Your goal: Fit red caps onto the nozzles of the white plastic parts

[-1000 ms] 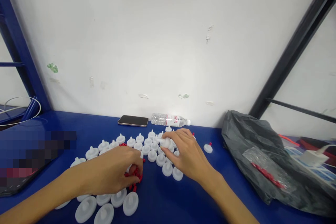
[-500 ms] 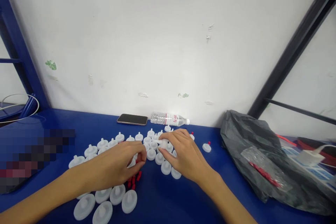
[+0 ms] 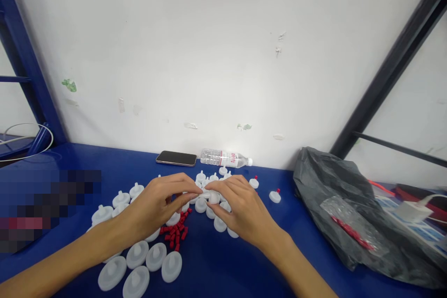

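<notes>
Above the blue table, my right hand (image 3: 235, 200) pinches a white round plastic piece with a stem (image 3: 213, 197), tilted so its stem points left. My left hand (image 3: 171, 198) has thumb and fingertips closed at the stem's tip; whatever is between them is hidden. Just below my left hand lies a pile of small red caps (image 3: 178, 229). White discs with stems (image 3: 156, 257) stand around it, several in front and to the left. More white discs (image 3: 200, 205) stand behind and under my right hand, partly covered by it.
At the wall lie a black phone (image 3: 176, 158) and a clear plastic bottle (image 3: 225, 158). Two discs with red-tipped stems (image 3: 275, 196) stand at the right. Beyond them is a grey plastic bag (image 3: 321, 186) with a clear bag of red pieces (image 3: 351, 230) and a power strip (image 3: 424, 233).
My left hand has moved from over the red caps up and right to the stem's tip, uncovering the pile. The white disc in my right hand has shifted slightly left and down.
</notes>
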Demonstrator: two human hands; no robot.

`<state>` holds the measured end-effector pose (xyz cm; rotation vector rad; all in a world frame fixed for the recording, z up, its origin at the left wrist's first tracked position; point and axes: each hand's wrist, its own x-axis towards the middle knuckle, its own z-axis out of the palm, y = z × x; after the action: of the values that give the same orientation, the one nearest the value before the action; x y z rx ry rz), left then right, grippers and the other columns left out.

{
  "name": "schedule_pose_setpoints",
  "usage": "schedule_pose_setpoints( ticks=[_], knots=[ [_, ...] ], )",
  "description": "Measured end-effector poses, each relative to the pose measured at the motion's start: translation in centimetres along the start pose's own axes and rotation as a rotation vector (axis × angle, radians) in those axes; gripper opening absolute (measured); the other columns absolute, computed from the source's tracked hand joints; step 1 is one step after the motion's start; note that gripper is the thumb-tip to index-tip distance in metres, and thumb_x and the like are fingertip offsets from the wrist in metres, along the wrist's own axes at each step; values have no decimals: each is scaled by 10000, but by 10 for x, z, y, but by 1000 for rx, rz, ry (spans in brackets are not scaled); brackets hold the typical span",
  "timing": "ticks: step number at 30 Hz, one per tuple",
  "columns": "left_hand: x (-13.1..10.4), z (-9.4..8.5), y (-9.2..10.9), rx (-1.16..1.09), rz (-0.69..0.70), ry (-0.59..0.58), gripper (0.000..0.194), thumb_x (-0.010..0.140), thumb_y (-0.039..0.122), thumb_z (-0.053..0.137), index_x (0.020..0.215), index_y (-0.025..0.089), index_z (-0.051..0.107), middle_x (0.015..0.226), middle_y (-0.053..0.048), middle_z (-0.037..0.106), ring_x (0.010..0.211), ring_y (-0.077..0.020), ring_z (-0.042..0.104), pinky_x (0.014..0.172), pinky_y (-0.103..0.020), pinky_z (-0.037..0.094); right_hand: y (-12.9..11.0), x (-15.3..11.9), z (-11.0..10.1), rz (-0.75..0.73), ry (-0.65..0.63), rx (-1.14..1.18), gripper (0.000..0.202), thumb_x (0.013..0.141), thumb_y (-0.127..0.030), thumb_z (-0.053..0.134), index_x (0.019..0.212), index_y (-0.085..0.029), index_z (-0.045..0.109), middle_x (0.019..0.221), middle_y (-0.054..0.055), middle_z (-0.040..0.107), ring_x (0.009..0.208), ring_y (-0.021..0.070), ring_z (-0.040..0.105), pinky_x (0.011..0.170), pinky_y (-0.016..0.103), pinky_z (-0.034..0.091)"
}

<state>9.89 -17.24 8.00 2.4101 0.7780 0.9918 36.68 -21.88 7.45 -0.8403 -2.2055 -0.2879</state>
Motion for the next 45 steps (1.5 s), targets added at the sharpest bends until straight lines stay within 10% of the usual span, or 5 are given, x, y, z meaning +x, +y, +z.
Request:
schedule_pose_setpoints(
  ticks=[20, 32, 45],
  knots=[
    [0, 3, 3, 111, 3, 54, 466, 1169, 640, 593, 1131, 266, 870, 874, 1, 814, 643, -145, 640, 672, -285, 517, -5, -2, 6, 20, 23, 16, 347, 1074, -179, 819, 1399, -261, 727, 1067, 49, 906, 952, 263, 851, 937, 409, 638],
    [-3, 6, 7, 309, 79, -171, 401, 1214, 365, 316, 837, 282, 426, 673, 46, 539, 539, -171, 442, 573, -316, 280, -7, -3, 11, 14, 136, 159, 253, 1047, -148, 827, 1246, -284, 750, 1136, 37, 920, 875, 228, 858, 885, 383, 672],
    [-4, 8, 8, 355, 105, -184, 306, 1122, 205, 307, 830, 296, 298, 659, 62, 491, 527, -157, 397, 560, -299, 293, -10, -1, 18, -104, 208, 111, 353, 1060, -67, 777, 1335, -259, 668, 1048, 36, 910, 792, 200, 819, 768, 349, 589]
  ],
)
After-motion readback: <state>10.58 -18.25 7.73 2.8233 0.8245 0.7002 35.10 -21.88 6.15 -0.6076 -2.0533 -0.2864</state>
